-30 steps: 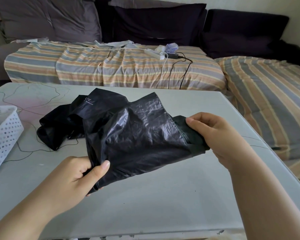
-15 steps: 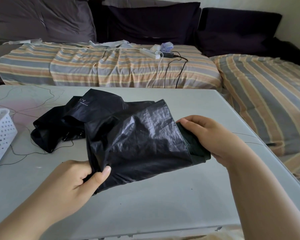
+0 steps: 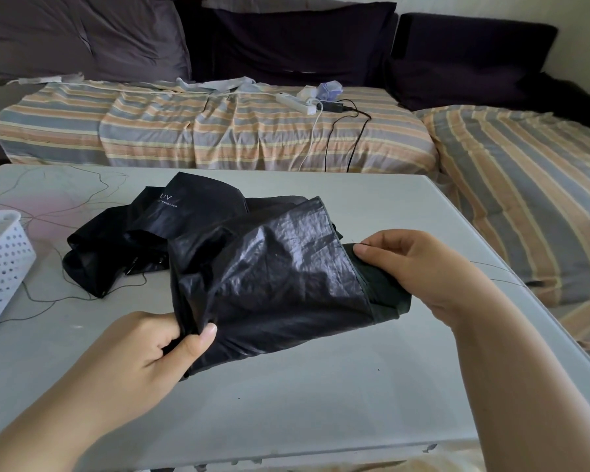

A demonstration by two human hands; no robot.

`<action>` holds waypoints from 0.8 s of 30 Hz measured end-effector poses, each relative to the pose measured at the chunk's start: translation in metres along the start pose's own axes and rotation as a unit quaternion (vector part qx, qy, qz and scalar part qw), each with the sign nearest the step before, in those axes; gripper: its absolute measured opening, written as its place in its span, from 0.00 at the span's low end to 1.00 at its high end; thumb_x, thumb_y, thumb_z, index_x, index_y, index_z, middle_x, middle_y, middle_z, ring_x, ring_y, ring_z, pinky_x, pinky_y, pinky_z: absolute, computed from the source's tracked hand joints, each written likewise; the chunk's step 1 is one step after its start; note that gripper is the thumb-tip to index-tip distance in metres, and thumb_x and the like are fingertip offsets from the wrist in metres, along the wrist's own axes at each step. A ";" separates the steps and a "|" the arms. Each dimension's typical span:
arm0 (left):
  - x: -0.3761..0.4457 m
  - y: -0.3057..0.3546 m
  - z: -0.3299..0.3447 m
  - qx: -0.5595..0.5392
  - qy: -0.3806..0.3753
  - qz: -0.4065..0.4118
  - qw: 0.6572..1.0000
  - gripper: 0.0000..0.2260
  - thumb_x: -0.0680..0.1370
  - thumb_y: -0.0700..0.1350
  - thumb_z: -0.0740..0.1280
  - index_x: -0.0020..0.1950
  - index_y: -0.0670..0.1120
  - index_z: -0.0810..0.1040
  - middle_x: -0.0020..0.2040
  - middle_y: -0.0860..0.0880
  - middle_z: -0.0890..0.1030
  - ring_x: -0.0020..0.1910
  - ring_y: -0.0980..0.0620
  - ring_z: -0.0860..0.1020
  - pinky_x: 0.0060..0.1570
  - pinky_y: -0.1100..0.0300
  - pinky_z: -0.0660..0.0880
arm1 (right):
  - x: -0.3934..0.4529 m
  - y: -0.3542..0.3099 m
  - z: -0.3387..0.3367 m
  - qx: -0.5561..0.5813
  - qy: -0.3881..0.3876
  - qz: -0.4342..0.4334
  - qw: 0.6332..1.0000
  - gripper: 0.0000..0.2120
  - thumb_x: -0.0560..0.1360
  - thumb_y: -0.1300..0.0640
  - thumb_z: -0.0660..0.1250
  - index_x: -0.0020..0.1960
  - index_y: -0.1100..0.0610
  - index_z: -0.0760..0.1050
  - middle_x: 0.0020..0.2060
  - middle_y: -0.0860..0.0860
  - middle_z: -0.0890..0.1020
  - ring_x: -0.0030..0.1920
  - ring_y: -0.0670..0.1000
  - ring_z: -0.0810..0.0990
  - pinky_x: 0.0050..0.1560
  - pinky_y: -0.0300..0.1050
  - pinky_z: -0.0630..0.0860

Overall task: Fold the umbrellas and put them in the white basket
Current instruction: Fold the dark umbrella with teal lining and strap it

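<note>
Striped sofa covers (image 3: 218, 131) fill the background behind a pale table (image 3: 321, 396), where the black umbrella (image 3: 269, 277) lies crumpled, part raised off the surface. Since a moment ago its shiny canopy panel has been drawn flatter and wider between the hands, so the folding looks under way but far from done. At the table's left edge stands the white basket (image 3: 4, 267), well apart. Left hand (image 3: 143, 356) grips the bunched near corner; right hand (image 3: 413, 267) pinches the far hem.
</note>
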State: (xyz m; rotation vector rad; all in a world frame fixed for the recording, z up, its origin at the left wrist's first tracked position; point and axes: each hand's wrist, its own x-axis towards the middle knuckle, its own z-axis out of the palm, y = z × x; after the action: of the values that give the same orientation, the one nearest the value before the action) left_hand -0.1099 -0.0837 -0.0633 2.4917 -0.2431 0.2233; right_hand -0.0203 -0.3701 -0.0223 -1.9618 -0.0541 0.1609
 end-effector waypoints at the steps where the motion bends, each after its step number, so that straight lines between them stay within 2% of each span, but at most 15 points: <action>1: 0.000 0.000 0.000 0.000 -0.001 -0.003 1.000 0.22 0.67 0.67 0.55 0.27 0.50 0.60 0.21 0.52 0.56 0.21 0.55 0.55 0.23 0.64 0.52 | 0.000 0.001 0.000 0.000 -0.004 0.003 1.000 0.07 0.72 0.52 0.71 0.38 0.54 0.81 0.38 0.54 0.84 0.39 0.50 0.79 0.45 0.47 0.74; 4: 0.000 0.003 -0.001 -0.004 -0.008 -0.016 1.000 0.23 0.66 0.68 0.55 0.26 0.50 0.59 0.21 0.52 0.56 0.21 0.56 0.55 0.23 0.65 0.52 | 0.001 0.002 0.001 -0.003 0.031 -0.042 0.999 0.05 0.71 0.53 0.73 0.38 0.51 0.81 0.42 0.57 0.81 0.37 0.51 0.76 0.42 0.47 0.72; 6: 0.000 0.005 -0.002 -0.023 -0.007 -0.032 0.999 0.23 0.65 0.68 0.56 0.26 0.49 0.59 0.21 0.51 0.57 0.21 0.56 0.56 0.23 0.63 0.52 | 0.000 0.001 0.000 -0.012 0.070 -0.107 0.992 0.04 0.71 0.52 0.74 0.39 0.46 0.80 0.46 0.50 0.80 0.36 0.47 0.72 0.42 0.45 0.70; 9: 0.002 0.007 -0.004 -0.060 -0.011 -0.072 0.996 0.28 0.63 0.70 0.57 0.28 0.44 0.60 0.20 0.50 0.60 0.21 0.56 0.58 0.26 0.51 0.56 | -0.004 -0.004 0.001 -0.035 0.100 -0.208 0.972 0.09 0.71 0.53 0.74 0.36 0.42 0.76 0.41 0.38 0.79 0.41 0.43 0.72 0.47 0.38 0.66; 11: 0.002 0.006 -0.006 -0.075 -0.019 -0.084 0.993 0.35 0.59 0.75 0.59 0.27 0.41 0.63 0.21 0.50 0.63 0.20 0.56 0.59 0.27 0.49 0.57 | -0.008 -0.008 0.004 -0.060 0.112 -0.231 0.965 0.07 0.70 0.51 0.72 0.36 0.43 0.75 0.37 0.37 0.79 0.44 0.43 0.73 0.47 0.33 0.66; 13: 0.002 0.006 -0.006 -0.087 -0.020 -0.096 0.991 0.44 0.56 0.81 0.55 0.29 0.36 0.67 0.22 0.51 0.66 0.21 0.56 0.61 0.26 0.49 0.58 | -0.010 -0.009 0.005 -0.086 0.141 -0.261 0.951 0.11 0.70 0.54 0.74 0.34 0.44 0.74 0.34 0.38 0.78 0.42 0.38 0.73 0.45 0.28 0.65; 15: 0.002 0.005 -0.006 -0.094 -0.020 -0.104 0.990 0.47 0.55 0.83 0.53 0.30 0.35 0.67 0.23 0.50 0.67 0.21 0.54 0.62 0.26 0.48 0.59 | -0.012 -0.010 0.007 -0.116 0.174 -0.296 0.932 0.12 0.71 0.56 0.73 0.36 0.46 0.72 0.34 0.40 0.77 0.42 0.35 0.72 0.44 0.25 0.65; 19: 0.001 0.005 -0.007 -0.100 -0.027 -0.115 0.988 0.50 0.53 0.83 0.53 0.32 0.32 0.71 0.24 0.50 0.69 0.23 0.52 0.65 0.26 0.47 0.60 | -0.013 -0.012 0.013 -0.129 0.149 -0.265 0.944 0.10 0.76 0.56 0.66 0.38 0.47 0.70 0.36 0.39 0.77 0.41 0.39 0.74 0.38 0.27 0.67; 24: 0.000 0.001 -0.006 -0.088 -0.037 -0.115 0.989 0.50 0.55 0.83 0.52 0.33 0.32 0.71 0.24 0.45 0.71 0.24 0.51 0.67 0.26 0.47 0.63 | -0.009 -0.010 0.009 -0.139 0.110 -0.250 0.952 0.09 0.78 0.54 0.62 0.39 0.51 0.70 0.38 0.45 0.78 0.39 0.46 0.76 0.38 0.32 0.69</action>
State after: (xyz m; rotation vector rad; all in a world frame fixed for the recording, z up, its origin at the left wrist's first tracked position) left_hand -0.1103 -0.0807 -0.0577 2.3290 -0.0035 0.0126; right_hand -0.0304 -0.3587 -0.0158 -2.1665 -0.4426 -0.4189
